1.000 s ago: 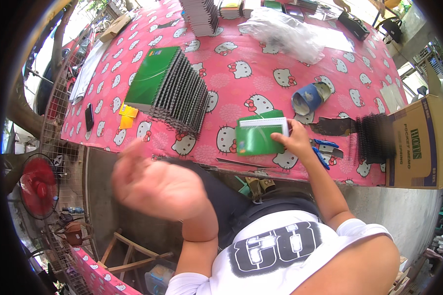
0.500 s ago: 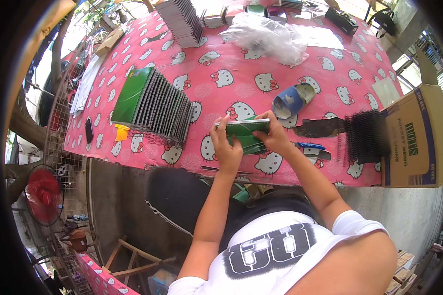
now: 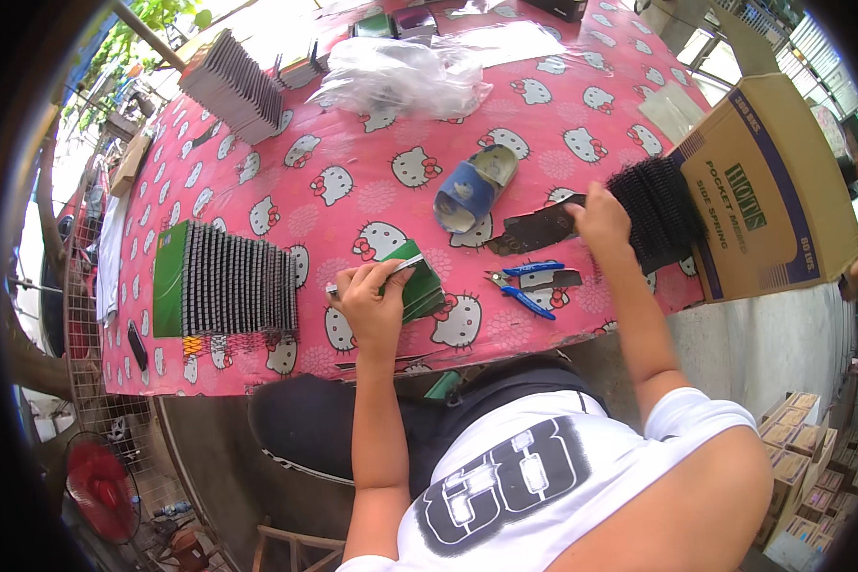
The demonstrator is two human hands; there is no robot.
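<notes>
My left hand (image 3: 370, 297) is closed on a small green notebook (image 3: 349, 286), its pale edge turned up, above the near edge of the table. More green notebooks (image 3: 423, 297) lie just beside and under it. My right hand (image 3: 602, 224) reaches to the left side of a bundle of black spiral binding coils (image 3: 653, 210). Its fingers are pinched together next to a torn black strip (image 3: 543, 227); whatever is between them is too small to make out. Between the hands lie blue-handled cutting pliers (image 3: 529, 286) with their handles spread. A blue slipper (image 3: 472, 191) rests beyond them.
A tall stack of spiral-bound green notebooks (image 3: 234, 286) stands at the left. Behind it is another notebook stack (image 3: 234, 91), with crumpled clear plastic (image 3: 396, 81) nearby. A cardboard box (image 3: 758, 191) borders the coils at right. Pink patterned cloth (image 3: 353, 224) covers the table.
My right hand has let go of the notebook and moved right to the coils. The left hand keeps hold of it. The view has turned right, so the table's things appear farther left.
</notes>
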